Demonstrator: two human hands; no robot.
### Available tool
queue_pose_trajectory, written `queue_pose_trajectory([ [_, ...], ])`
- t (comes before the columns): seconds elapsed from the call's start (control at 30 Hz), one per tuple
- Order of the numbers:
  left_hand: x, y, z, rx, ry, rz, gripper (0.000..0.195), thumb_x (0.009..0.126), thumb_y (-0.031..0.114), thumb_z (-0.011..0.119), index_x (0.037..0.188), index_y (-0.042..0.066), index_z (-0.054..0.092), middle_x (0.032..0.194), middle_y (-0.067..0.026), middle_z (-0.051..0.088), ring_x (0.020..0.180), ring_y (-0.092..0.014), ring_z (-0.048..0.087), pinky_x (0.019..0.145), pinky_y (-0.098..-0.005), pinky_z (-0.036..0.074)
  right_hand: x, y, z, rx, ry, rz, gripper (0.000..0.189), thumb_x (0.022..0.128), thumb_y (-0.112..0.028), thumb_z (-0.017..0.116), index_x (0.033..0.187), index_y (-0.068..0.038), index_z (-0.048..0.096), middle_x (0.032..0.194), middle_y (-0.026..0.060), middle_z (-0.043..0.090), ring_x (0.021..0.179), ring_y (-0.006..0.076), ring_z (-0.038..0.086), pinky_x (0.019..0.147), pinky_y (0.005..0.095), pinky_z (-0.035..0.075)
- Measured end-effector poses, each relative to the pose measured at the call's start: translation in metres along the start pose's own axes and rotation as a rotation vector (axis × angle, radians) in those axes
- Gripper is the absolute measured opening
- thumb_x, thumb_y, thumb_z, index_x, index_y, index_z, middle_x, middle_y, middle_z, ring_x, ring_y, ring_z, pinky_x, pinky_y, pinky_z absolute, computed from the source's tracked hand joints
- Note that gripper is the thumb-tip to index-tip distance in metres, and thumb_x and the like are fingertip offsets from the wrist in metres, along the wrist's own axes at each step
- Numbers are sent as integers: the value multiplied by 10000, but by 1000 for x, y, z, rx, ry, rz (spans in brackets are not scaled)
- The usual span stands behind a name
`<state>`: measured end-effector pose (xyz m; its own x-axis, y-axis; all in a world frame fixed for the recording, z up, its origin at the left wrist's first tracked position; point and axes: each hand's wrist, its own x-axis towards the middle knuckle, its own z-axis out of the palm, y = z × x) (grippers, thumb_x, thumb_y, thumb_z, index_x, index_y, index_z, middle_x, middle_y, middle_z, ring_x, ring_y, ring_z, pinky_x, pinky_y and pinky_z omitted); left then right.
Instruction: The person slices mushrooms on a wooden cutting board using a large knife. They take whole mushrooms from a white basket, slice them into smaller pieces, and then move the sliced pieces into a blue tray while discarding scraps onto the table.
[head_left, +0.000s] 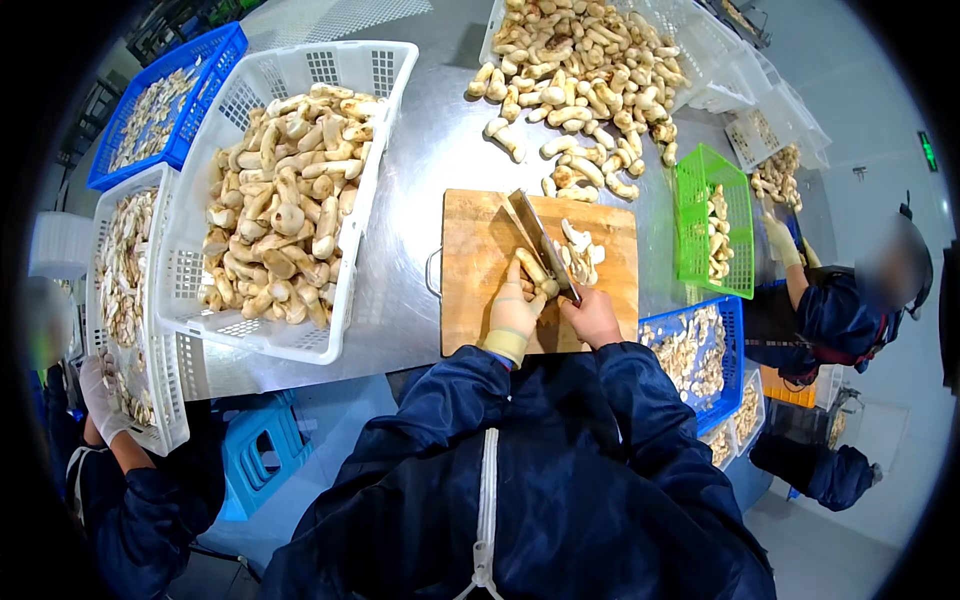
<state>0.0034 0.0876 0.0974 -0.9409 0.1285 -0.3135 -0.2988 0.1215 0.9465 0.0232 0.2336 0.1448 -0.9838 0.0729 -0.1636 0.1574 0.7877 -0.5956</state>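
Observation:
A wooden cutting board lies in front of me on the steel table. My gloved left hand grips a whole mushroom against the board, its cap end by the blade. In my bare right hand is the handle of a kitchen knife, whose broad blade stands on edge and points away from me. Mushroom slices lie on the board to the right of the blade. Part of the held mushroom is hidden by my left fingers.
Whole mushrooms spill from a crate beyond the board. To the left stands a white crate of mushrooms; a green basket and a blue tray of slices are at right. Co-workers work on both sides.

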Motion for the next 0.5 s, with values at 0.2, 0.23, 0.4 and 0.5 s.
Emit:
queue_pose_trajectory([
  [0.2, -1, -5, 4, 44, 39, 54, 762, 757, 85, 668, 1409, 2, 281, 791, -68, 586, 651, -153, 579, 610, -292, 492, 5, 2, 1, 0, -22, -20, 272, 770, -160, 595, 961, 31, 623, 574, 188, 581, 446, 268, 584, 476, 381, 467],
  [0.23, -1, -5, 7, 45, 36, 62, 762, 757, 85, 668, 1409, 2, 281, 791, -68, 586, 651, -153, 579, 610, -292, 492, 5, 6, 1, -20, -19, -53, 286, 767, -154, 591, 984, 30, 623, 581, 189, 584, 439, 265, 581, 473, 380, 468],
  [0.4, 4, -8, 7, -16, 32, 9, 806, 761, 84, 702, 1425, 13, 251, 779, -57, 572, 646, -130, 550, 588, -281, 486, 7, 8, 3, 134, -38, -35, 267, 777, -138, 562, 986, 16, 620, 561, 141, 570, 443, 228, 583, 431, 358, 471],
  [0.5, 5, -18, 9, -10, 111, 98, 824, 774, 103, 707, 1439, 26, 228, 756, -63, 582, 616, -139, 538, 569, -289, 480, 5, 23, 18, 252, -2, -53, 217, 793, -145, 559, 925, 21, 605, 534, 104, 545, 410, 207, 559, 403, 344, 449],
])
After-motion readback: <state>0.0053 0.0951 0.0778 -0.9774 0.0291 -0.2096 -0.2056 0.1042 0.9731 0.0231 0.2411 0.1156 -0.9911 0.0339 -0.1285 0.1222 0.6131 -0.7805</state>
